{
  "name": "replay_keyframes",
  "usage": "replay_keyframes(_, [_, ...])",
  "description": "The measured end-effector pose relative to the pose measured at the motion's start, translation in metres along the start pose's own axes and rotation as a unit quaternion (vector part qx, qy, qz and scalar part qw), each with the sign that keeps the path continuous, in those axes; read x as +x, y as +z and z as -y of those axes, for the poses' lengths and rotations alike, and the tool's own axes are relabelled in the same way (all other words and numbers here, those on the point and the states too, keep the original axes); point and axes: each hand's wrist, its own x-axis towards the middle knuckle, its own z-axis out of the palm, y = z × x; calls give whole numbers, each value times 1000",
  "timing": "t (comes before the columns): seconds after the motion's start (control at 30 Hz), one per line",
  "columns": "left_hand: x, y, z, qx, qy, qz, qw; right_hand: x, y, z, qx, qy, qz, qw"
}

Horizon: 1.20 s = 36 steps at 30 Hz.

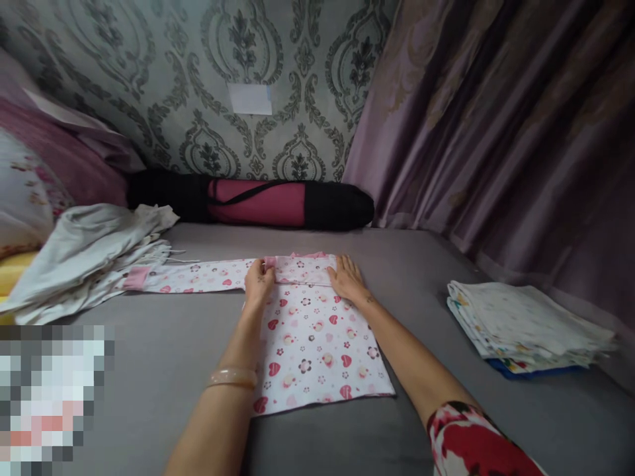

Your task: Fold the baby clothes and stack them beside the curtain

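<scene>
A small white garment point(317, 344) printed with pink hearts and flowers lies flat on the grey bed surface point(421, 264), one long sleeve stretched out to the left. My left hand point(258, 281) pinches the pink cuff of a sleeve folded across the garment's top edge. My right hand point(347, 277) rests flat on the garment's upper right, fingers spread. A pale bangle sits on my left wrist.
A loose heap of white clothes point(89, 254) lies at the left. A stack of folded cloths point(526, 327) sits at the right by the purple curtain point(520, 132). A black and pink roll bag point(258, 201) lies along the patterned wall. Pillows are at the far left.
</scene>
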Motion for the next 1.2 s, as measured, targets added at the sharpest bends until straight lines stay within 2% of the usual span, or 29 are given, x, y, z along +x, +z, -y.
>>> replay_keyframes(0.1, [0, -1, 3, 57, 39, -27, 997, 1, 2, -2, -4, -2, 8, 1000])
replay_keyframes(0.2, [-1, -2, 6, 60, 62, -49, 995, 1, 3, -2, -12, 5, 19, 1000])
replay_keyframes(0.3, [-1, -2, 7, 102, 98, -38, 989, 3, 3, -1, -23, 13, 26, 999])
replay_keyframes(0.43, [2, -3, 6, 227, 164, -40, 959, 4, 3, 0, -30, 18, 36, 999])
replay_keyframes(0.53, [1, -3, 3, 270, 186, -47, 943, 4, -2, 2, -35, 15, 36, 999])
replay_keyframes(0.7, [-8, -2, -6, 347, 169, -7, 922, 1, -7, 9, -52, -22, -11, 998])
replay_keyframes(0.87, [-14, -3, -10, 399, 127, 49, 907, -1, 3, 7, -36, 31, 25, 999])
replay_keyframes(0.97, [-14, -5, -12, 413, 111, 68, 901, 0, 5, 3, -33, 34, 33, 998])
replay_keyframes(1.13, [-16, -8, -22, 389, 92, 85, 913, 0, -4, 8, -33, 40, 48, 998])
replay_keyframes(1.2, [-17, -11, -30, 365, 83, 86, 923, -1, -7, 16, -42, 17, 35, 998])
